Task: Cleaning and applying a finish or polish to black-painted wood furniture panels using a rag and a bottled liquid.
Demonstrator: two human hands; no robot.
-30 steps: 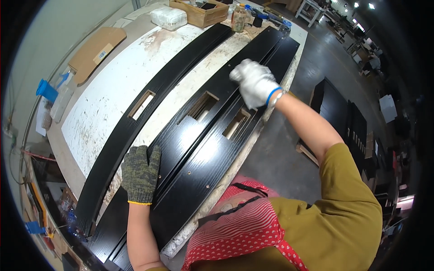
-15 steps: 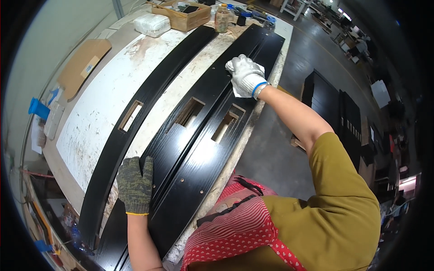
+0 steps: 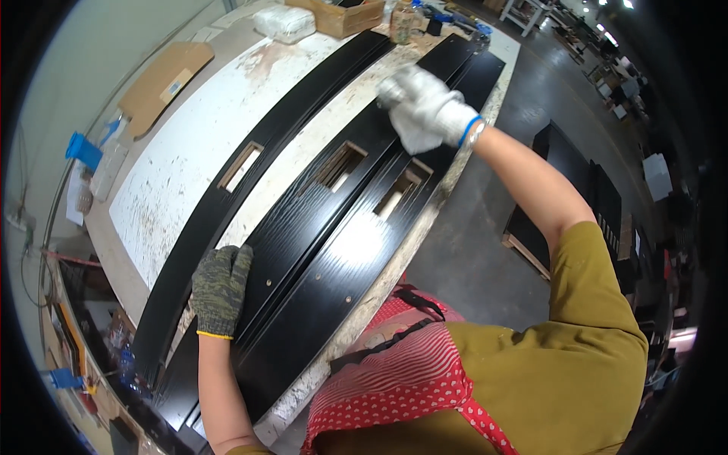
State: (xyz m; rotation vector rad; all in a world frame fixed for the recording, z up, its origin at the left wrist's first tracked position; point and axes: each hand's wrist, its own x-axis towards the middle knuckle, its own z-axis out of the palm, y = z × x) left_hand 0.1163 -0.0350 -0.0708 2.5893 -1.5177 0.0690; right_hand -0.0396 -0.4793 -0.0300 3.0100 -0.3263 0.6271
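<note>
My left hand [image 3: 220, 292], in a dark green mottled glove with a yellow cuff edge, is at the left edge of the middle black board [image 3: 284, 231]. Its fingers bend over that edge, the thumb toward the board's top. Farther up the boards, my right hand [image 3: 436, 106], in a white glove, is closed on a white cloth [image 3: 415, 138]. Motion blurs this hand, and I cannot tell whether the cloth touches the surface. A second black board [image 3: 322, 284] lies alongside on the right. A curved narrow black board [image 3: 199, 241] lies on the left. Each has a rectangular cutout.
The boards lie on a paint-stained white worktable [image 3: 178, 144]. At its far end are a white wrapped bundle [image 3: 285, 24], a wooden box [image 3: 345, 18] and a jar [image 3: 402, 23]. A brown cardboard piece [image 3: 163, 87] lies left. Black panels [image 3: 557, 189] stand on the floor to the right.
The view has shifted, so the table and boards appear higher and farther right. My right hand has blurred and turned slightly with the cloth. My left hand stays by the same board edge.
</note>
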